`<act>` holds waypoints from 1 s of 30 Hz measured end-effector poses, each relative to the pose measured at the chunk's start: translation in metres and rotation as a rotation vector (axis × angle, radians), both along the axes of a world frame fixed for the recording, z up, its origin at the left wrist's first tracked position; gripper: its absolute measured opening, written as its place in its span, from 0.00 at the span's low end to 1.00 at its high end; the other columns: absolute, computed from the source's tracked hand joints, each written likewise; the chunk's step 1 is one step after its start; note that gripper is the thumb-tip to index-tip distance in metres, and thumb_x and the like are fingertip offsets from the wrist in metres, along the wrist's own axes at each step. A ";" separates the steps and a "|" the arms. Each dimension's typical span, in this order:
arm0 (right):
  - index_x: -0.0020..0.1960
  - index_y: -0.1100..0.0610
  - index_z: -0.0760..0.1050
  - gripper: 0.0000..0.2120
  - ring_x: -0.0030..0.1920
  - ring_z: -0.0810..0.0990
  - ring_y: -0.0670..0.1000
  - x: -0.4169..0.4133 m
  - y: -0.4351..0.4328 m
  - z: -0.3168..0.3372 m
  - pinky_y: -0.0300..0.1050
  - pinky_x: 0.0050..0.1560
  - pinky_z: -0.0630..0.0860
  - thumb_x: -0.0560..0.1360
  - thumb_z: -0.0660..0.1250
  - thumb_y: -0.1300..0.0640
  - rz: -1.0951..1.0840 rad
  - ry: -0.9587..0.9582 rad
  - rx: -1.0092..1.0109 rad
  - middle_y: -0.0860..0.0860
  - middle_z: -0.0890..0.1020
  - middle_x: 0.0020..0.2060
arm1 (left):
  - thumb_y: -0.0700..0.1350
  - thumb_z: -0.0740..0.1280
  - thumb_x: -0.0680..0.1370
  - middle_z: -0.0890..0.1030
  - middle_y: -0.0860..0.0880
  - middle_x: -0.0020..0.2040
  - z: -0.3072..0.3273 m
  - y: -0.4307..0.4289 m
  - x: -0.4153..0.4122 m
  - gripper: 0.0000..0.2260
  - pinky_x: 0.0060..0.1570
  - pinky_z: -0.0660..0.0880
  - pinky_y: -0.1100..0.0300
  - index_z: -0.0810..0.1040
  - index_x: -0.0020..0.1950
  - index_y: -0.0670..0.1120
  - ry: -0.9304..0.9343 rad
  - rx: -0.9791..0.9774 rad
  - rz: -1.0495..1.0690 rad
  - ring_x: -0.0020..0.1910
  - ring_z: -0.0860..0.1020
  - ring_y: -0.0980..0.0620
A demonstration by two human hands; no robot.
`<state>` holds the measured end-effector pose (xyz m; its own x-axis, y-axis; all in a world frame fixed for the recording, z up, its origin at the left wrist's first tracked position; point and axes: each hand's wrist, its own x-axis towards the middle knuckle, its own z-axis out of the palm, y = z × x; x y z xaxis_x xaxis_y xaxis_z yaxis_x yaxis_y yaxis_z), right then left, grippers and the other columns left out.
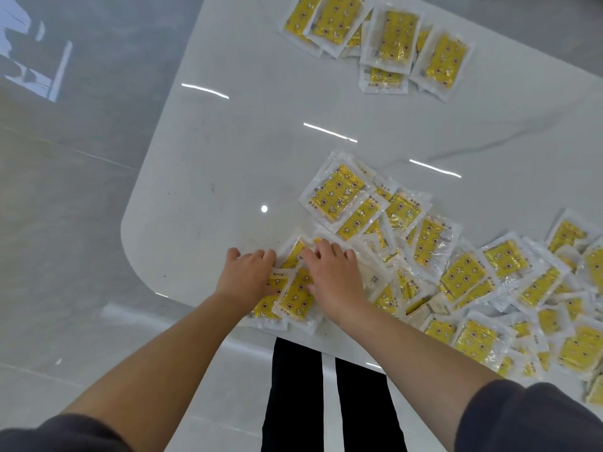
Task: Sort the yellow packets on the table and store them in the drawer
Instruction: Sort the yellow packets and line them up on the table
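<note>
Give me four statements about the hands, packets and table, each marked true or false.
1. The left hand and right hand both rest on packets at the table's near edge. True.
2. A separate group of packets lies at the far side. True.
3. The heap right of the hands is neatly stacked. False: it is loose and overlapping.
4. The packets' printed faces are blue. False: they are yellow, in clear wrappers.

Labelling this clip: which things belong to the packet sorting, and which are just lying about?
Job: left hand, right hand, near pile of yellow packets, far group of packets, white table.
Just there: grey floor, black trousers.
</note>
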<state>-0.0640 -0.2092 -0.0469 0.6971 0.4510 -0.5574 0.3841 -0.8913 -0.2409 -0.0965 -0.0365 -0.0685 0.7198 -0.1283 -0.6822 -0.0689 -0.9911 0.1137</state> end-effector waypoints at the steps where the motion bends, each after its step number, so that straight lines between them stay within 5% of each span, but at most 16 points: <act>1: 0.64 0.50 0.67 0.22 0.57 0.70 0.54 0.001 0.000 0.000 0.50 0.56 0.65 0.73 0.71 0.53 0.010 0.002 -0.001 0.51 0.69 0.58 | 0.60 0.67 0.75 0.75 0.55 0.50 0.000 0.002 0.003 0.18 0.59 0.62 0.54 0.69 0.57 0.51 0.015 -0.008 -0.017 0.48 0.77 0.52; 10: 0.55 0.54 0.71 0.11 0.54 0.71 0.54 0.013 0.010 0.000 0.49 0.54 0.65 0.74 0.65 0.63 0.061 -0.010 -0.017 0.51 0.72 0.53 | 0.55 0.66 0.76 0.76 0.55 0.49 0.001 0.006 0.025 0.11 0.56 0.63 0.55 0.74 0.55 0.52 0.049 -0.058 -0.039 0.47 0.77 0.53; 19: 0.54 0.52 0.71 0.06 0.52 0.75 0.53 0.021 -0.001 0.004 0.49 0.58 0.64 0.78 0.61 0.60 -0.016 0.064 0.039 0.48 0.78 0.46 | 0.56 0.65 0.77 0.78 0.57 0.52 0.008 -0.002 0.039 0.09 0.59 0.62 0.55 0.75 0.54 0.55 0.008 -0.135 -0.024 0.52 0.75 0.54; 25: 0.59 0.47 0.76 0.09 0.50 0.77 0.52 0.029 -0.046 0.012 0.50 0.63 0.64 0.80 0.62 0.51 -0.184 0.191 0.074 0.49 0.81 0.46 | 0.53 0.65 0.78 0.69 0.55 0.69 0.016 -0.018 0.060 0.07 0.63 0.61 0.54 0.81 0.51 0.54 -0.140 -0.289 -0.112 0.66 0.68 0.53; 30: 0.52 0.51 0.80 0.09 0.54 0.74 0.51 0.035 -0.074 0.011 0.49 0.59 0.65 0.78 0.65 0.49 -0.185 0.200 0.040 0.48 0.79 0.48 | 0.51 0.63 0.80 0.76 0.55 0.57 0.010 -0.032 0.074 0.07 0.59 0.63 0.59 0.79 0.54 0.52 -0.119 -0.291 -0.127 0.57 0.72 0.54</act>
<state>-0.0285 -0.2834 -0.0356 0.6472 0.3507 -0.6769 0.1567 -0.9301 -0.3321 -0.0225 -0.0681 -0.0582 0.7580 -0.3989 -0.5160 -0.2195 -0.9010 0.3741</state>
